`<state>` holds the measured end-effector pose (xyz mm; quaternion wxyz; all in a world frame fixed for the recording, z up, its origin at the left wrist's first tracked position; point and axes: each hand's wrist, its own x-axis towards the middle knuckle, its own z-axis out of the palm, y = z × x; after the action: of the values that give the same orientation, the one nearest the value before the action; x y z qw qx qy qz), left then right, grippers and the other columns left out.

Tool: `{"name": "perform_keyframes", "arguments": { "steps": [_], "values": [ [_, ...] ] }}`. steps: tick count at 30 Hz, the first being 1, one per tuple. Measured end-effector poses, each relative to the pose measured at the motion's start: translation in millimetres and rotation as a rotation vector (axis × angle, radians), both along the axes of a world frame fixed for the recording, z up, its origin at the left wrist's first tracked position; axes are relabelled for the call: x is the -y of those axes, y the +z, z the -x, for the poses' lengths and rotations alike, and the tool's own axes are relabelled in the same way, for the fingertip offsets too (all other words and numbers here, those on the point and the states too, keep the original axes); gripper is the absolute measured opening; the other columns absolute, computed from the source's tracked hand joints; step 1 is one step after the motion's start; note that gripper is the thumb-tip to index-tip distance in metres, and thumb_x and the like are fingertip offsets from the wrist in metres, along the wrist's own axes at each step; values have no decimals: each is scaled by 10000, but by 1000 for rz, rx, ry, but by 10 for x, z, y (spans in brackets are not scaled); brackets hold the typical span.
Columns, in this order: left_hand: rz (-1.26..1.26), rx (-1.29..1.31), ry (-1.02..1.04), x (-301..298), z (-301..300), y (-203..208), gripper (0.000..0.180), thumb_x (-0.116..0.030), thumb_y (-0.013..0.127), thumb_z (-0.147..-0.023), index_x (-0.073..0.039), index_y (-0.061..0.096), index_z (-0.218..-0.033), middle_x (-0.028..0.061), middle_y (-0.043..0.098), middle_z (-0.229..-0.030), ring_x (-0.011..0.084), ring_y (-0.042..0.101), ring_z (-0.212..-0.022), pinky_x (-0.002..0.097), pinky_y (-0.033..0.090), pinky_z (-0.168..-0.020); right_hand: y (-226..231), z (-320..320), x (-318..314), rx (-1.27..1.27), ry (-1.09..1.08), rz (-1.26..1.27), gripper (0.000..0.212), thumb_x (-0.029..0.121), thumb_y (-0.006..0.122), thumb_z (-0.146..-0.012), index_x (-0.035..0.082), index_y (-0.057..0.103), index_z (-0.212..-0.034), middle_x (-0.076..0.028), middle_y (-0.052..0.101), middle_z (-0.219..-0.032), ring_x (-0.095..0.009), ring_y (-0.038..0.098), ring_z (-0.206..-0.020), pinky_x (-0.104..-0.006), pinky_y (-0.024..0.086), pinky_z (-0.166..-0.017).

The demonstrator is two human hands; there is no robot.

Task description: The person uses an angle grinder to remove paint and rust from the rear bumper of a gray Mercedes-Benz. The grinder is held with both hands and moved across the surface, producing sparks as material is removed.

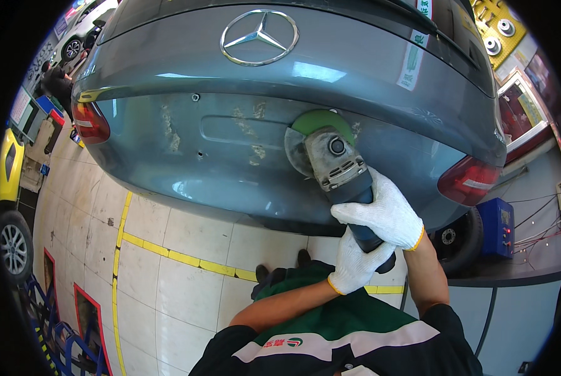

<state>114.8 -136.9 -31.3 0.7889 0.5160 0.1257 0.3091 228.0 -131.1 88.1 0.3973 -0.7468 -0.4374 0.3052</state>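
Observation:
Both my hands wear white knitted gloves with yellow cuffs and are wrapped round one angle grinder (335, 161). My right hand (393, 210) grips the front of its dark body, just behind the metal gear head. Lower down, my left hand (355, 263) holds the rear end. The green disc (321, 119) overlaps the recessed panel of a grey car's tailgate (224, 169); I cannot tell whether it touches. A metal guard (299, 153) covers the disc's left side. Several rough, scraped patches (248, 125) mark the paint left of the disc, and another shows just right of it.
Red tail lights (92, 122) (468, 180) flank the panel. At right, a tyre (459, 241) and a blue box (496, 229) sit by a dark counter. Yellow lines (167, 252) cross the tiled floor. A yellow car (10, 166) and another person (58, 84) are at left.

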Motion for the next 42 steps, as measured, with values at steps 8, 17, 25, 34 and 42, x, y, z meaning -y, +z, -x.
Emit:
{"name": "perform_keyframes", "arguments": {
  "steps": [8,17,25,34,42],
  "values": [
    [-31,10,78,40,9,41,543,-207,842,-929,32,608,-1357,143,733,-1240,229,726,-1138,382,567,-983,-27,-3,6,-32,11,-35,794,438,891,-790,-124,623,-1282,-242,740,-1127,-265,707,-1047,-392,552,-984],
    [-39,-22,26,23,2,-4,664,-262,885,-893,36,544,-1379,173,713,-1250,268,711,-1167,409,556,-1001,-3,6,21,-69,-8,-15,775,447,893,-789,-104,632,-1268,-220,742,-1101,-268,715,-1013,-386,562,-957],
    [-59,-19,62,23,35,64,541,-214,846,-923,27,617,-1349,139,740,-1234,234,720,-1153,395,559,-997,16,43,8,-50,-1,-22,748,433,892,-787,-96,635,-1250,-206,739,-1117,-253,705,-1034,-384,552,-978],
    [-54,-15,46,10,33,29,616,-242,857,-918,27,564,-1388,158,709,-1279,253,700,-1187,402,549,-1011,-13,52,20,-88,-14,1,754,405,902,-786,-92,631,-1284,-184,742,-1131,-239,699,-1032,-377,551,-978],
    [-51,1,43,-6,33,21,584,-215,852,-921,30,588,-1380,148,723,-1270,238,704,-1187,394,547,-1011,-17,6,-3,-73,-4,-8,767,425,897,-789,-94,628,-1286,-192,739,-1127,-240,702,-1036,-368,554,-970]
  ]
}}
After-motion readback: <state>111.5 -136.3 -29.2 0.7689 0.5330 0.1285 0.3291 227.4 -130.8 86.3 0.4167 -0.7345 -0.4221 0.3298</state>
